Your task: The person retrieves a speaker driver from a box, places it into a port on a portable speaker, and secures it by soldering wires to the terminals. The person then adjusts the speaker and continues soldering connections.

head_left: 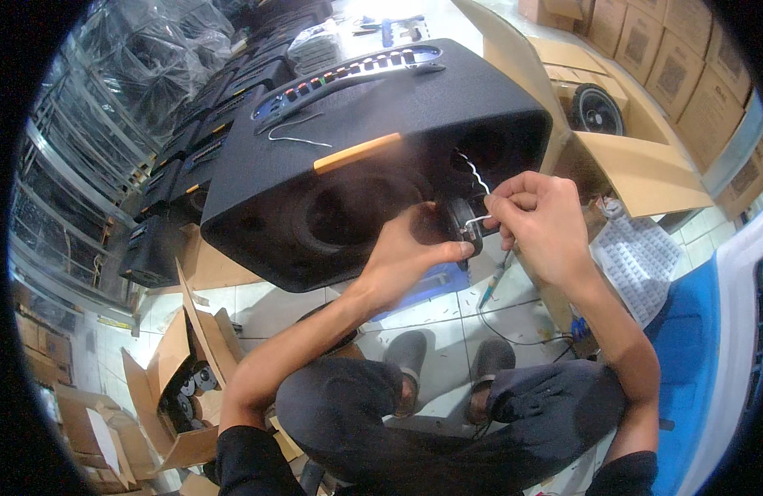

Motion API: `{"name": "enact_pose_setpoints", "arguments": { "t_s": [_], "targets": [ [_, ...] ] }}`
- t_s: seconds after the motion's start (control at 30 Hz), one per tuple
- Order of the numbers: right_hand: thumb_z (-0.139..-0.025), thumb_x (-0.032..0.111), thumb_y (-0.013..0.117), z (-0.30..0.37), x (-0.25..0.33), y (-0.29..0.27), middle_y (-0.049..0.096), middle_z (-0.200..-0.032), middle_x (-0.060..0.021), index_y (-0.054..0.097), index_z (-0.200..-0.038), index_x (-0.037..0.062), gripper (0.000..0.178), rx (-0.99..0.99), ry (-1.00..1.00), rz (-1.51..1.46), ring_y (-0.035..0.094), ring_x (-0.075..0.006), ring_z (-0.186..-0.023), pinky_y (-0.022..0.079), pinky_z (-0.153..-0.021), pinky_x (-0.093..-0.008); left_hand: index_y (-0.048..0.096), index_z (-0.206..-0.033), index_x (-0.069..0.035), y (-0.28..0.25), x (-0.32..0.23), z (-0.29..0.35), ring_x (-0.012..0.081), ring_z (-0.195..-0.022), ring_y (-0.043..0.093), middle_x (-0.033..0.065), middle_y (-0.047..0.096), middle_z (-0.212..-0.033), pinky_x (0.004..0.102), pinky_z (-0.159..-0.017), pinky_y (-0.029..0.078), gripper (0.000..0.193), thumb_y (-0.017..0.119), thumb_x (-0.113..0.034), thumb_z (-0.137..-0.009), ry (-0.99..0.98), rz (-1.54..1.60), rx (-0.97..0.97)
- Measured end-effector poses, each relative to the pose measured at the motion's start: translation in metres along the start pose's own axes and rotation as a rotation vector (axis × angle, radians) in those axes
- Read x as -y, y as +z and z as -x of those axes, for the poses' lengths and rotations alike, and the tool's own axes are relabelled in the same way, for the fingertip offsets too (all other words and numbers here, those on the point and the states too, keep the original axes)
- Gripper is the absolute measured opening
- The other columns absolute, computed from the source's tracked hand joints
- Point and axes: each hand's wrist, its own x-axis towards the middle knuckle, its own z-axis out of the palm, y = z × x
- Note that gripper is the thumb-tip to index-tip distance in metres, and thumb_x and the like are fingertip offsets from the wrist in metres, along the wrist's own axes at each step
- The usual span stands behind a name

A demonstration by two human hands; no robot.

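Note:
A large black speaker cabinet point(257, 186) lies in front of me, with a control panel point(348, 78) and a yellow-orange strip point(358, 153) on it. My left hand point(406, 244) grips a small black speaker driver point(460, 217), thumb across its near edge. Between the thumb and fingers of my right hand point(540, 211) is a white twisted wire point(479, 174), its end at the driver's terminals. From there the wire runs up into a round hole point(472, 153) in the cabinet. Whether the wire end is fastened cannot be made out.
An open carton at the right holds a round speaker point(596, 110). A soldering iron point(489, 291) with its cable is low by my right knee. Another open carton point(183, 397) with small drivers stands at the lower left. More black cabinets point(187, 178) line up behind.

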Motion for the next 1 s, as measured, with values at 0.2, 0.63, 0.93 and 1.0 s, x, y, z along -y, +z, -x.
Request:
{"name": "enact_pose_setpoints", "arguments": {
  "t_s": [0.2,0.63,0.93,1.0],
  "targets": [
    [-0.088,0.007,0.067,0.002,0.001,0.001,0.071,-0.071,-0.0142,0.067,-0.088,-0.0126,0.02,0.001,0.001,0.02,0.063,-0.0124,-0.052,0.049,-0.047,-0.0257,0.051,-0.134,0.013,0.003,0.002,0.002,0.0241,-0.107,0.064,0.02,0.066,-0.12,0.0335,-0.098,0.049,0.081,0.085,-0.024,-0.071,0.001,0.067,-0.104],
    [-0.087,0.012,0.071,0.001,-0.006,-0.001,0.071,-0.075,-0.0161,0.068,-0.093,-0.0076,0.02,-0.032,-0.145,0.225,0.068,-0.0224,-0.063,0.055,-0.061,-0.0337,0.056,-0.129,0.009,0.003,0.007,0.005,0.0212,-0.106,0.064,0.0166,0.068,-0.117,0.0324,-0.098,0.049,0.076,0.087,-0.025,-0.069,0.091,-0.064,-0.098],
    [-0.072,0.005,0.073,0.0,-0.009,-0.012,0.068,-0.098,-0.0045,0.073,-0.092,0.0071,0.02,0.132,-0.948,0.666,0.058,-0.0267,-0.097,0.046,-0.082,-0.0389,0.056,-0.129,0.008,-0.003,0.003,0.005,0.0218,-0.108,0.064,0.0161,0.068,-0.117,0.0332,-0.099,0.048,0.074,0.086,-0.023,-0.068,0.119,-0.095,-0.092],
    [-0.071,0.004,0.073,-0.002,-0.011,-0.013,0.068,-0.097,-0.0039,0.073,-0.091,0.0069,0.021,0.121,-0.992,0.685,0.058,-0.0255,-0.095,0.045,-0.08,-0.0377,0.057,-0.129,0.008,-0.003,0.0,0.007,0.0217,-0.107,0.064,0.016,0.068,-0.116,0.0335,-0.099,0.048,0.073,0.085,-0.022,-0.068,0.101,-0.077,-0.084]
  ]
}}
